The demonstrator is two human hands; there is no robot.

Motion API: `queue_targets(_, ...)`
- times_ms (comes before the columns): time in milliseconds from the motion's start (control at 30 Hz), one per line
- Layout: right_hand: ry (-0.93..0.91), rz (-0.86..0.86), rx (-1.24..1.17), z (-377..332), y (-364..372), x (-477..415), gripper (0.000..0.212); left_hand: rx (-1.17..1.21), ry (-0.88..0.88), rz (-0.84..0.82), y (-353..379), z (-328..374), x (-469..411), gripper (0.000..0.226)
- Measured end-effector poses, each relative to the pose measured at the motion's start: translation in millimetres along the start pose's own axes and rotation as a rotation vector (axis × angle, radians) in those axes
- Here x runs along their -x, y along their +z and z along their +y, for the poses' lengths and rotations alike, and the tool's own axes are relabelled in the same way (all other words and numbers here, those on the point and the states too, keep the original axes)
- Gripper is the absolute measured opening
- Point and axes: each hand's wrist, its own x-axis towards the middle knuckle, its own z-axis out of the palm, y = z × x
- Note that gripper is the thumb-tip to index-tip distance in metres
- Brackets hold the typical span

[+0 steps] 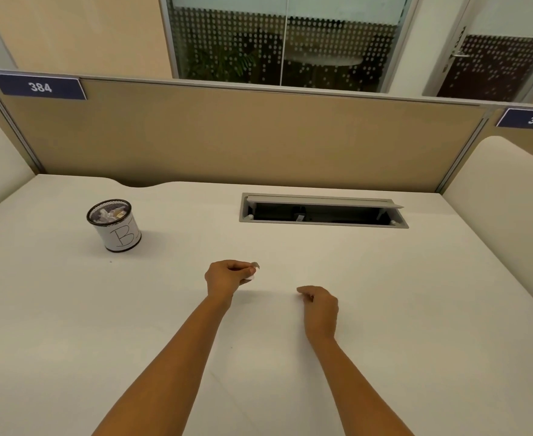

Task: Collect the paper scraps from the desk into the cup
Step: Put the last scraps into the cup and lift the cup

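A black mesh cup (114, 226) with a white paper label stands at the left of the white desk (384, 294), with several crumpled paper scraps inside it. My left hand (227, 276) hovers at the desk's middle, right of the cup, its fingers pinched on a small white paper scrap (254, 265). My right hand (320, 308) rests lower and to the right, fingers loosely curled, and nothing shows in it. No loose scraps are visible on the desk surface.
A grey cable tray (322, 212) with its lid propped open is set into the desk behind my hands. A tan partition (243, 136) closes the far edge, with rounded white dividers at both sides.
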Motion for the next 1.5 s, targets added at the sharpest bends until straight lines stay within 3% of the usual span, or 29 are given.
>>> queue_targets(67, 0.182, 0.071, -0.238, -11.9, 4.6, -1.2, 0.020, 0.010, -0.009, 0.005, 0.7, -1.4, 3.5, 0.020)
queue_targets(133, 0.338, 0.026, -0.505, -25.6, 9.9, -1.5, 0.020, 0.021, -0.024, 0.009, 2.2, -2.1, 6.9, 0.020)
queue_targets(267, 0.358, -0.033, -0.690, -50.6, 20.2, 1.1, 0.022, 0.047, -0.047, -0.012, 6.8, -2.1, 13.6, 0.019)
queue_targets(533, 0.103, -0.066, -0.467, -64.8, 38.8, 16.1, 0.021, 0.098, -0.056, -0.050, 11.3, 5.7, 22.6, 0.018)
queue_targets(833, -0.171, -0.443, -0.098, -63.3, 46.3, 29.5, 0.051, 0.101, -0.069, 0.047, -0.9, 9.5, 23.0, 0.019)
queue_targets(900, -0.248, -0.403, -0.054, -64.8, 47.2, 30.4, 0.053, 0.069, -0.053, 0.061, -2.4, 10.7, 24.0, 0.017)
queue_targets(1033, -0.267, -0.379, -0.213, -71.6, 48.9, 32.4, 0.038, 0.022, -0.043, 0.082, -7.2, 14.5, 25.2, 0.019)
queue_targets(1200, -0.439, -0.332, -0.006, -78.3, 48.7, 28.2, 0.035, -0.019, -0.080, -0.019, -21.8, 18.9, 20.5, 0.024)
queue_targets(1333, -0.521, -0.332, 0.098, -83.2, 48.8, 25.1, 0.028, -0.103, -0.169, -0.135, -31.3, 32.5, 16.1, 0.041)
queue_targets(1500, -0.426, -0.294, 0.084, -88.9, 56.1, 22.4, 0.019, -0.120, -0.270, -0.240, -43.2, 46.4, 13.6, 0.022)
